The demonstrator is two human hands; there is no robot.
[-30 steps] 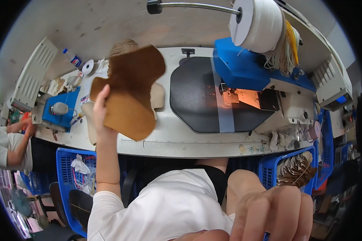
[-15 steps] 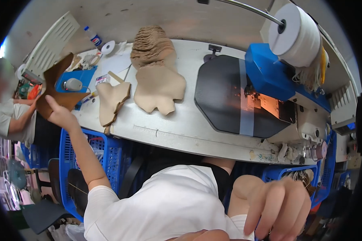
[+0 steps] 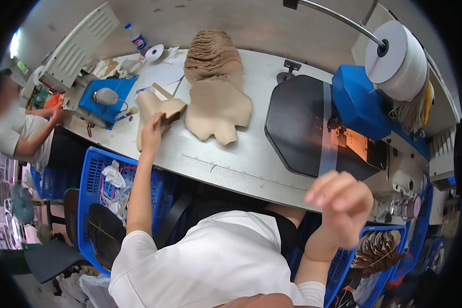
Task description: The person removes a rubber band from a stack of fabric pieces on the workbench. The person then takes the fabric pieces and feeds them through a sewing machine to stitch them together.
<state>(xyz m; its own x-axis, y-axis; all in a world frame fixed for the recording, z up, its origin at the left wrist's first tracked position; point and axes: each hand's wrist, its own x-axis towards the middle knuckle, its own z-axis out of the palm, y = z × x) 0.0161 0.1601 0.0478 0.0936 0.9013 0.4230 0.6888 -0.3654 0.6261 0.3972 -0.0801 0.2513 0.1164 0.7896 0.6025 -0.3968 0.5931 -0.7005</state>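
My left hand [image 3: 153, 134] is at the small pile of cut leather pieces [image 3: 151, 107] on the left of the table. Its fingers close on the edge of a piece, whose brown side shows by the fingertips; the palm side is hidden. Just right of it lies a larger beige leather piece [image 3: 218, 110], in front of a tall fanned stack of the same leather [image 3: 213, 54]. My right hand [image 3: 344, 203] is raised over the table's front edge, slightly blurred, its fingers loosely bent and apart with nothing visible in them.
A blue sewing machine [image 3: 359, 100] with a black octagonal plate [image 3: 297, 123] stands at right, under a white thread spool [image 3: 395, 59]. Blue baskets [image 3: 90, 179] flank my lap. A bottle [image 3: 137, 38] stands at the back. Another person [image 3: 31, 128] works at far left.
My left hand has brought the brown leather piece from the far left down to the small pile. My right hand has moved up and forward toward the table edge. The view has shifted slightly.
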